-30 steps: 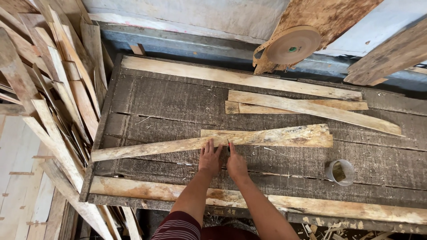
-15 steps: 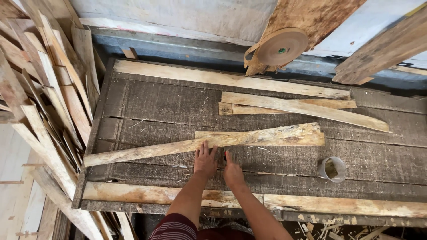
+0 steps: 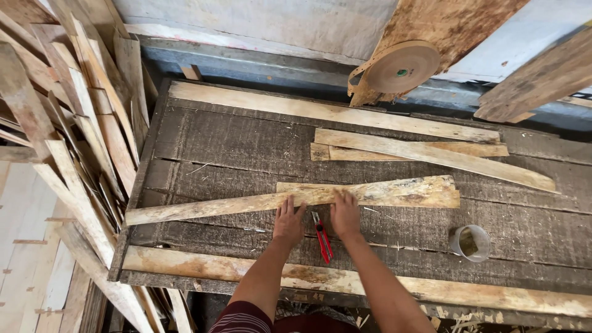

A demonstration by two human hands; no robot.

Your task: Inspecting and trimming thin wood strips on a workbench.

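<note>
my fingers lie spread and flat, left hand [image 3: 288,217] and right hand [image 3: 345,213] pressing the long wood strip [image 3: 296,198] onto the dark worktop [image 3: 234,145]; a red cutter [image 3: 322,235] lies between my wrists.

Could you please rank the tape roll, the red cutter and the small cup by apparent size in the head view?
1. Tape roll, clearly largest.
2. and 3. Red cutter and small cup: the cutter is longer, the cup wider, so I would not rank them.
</note>
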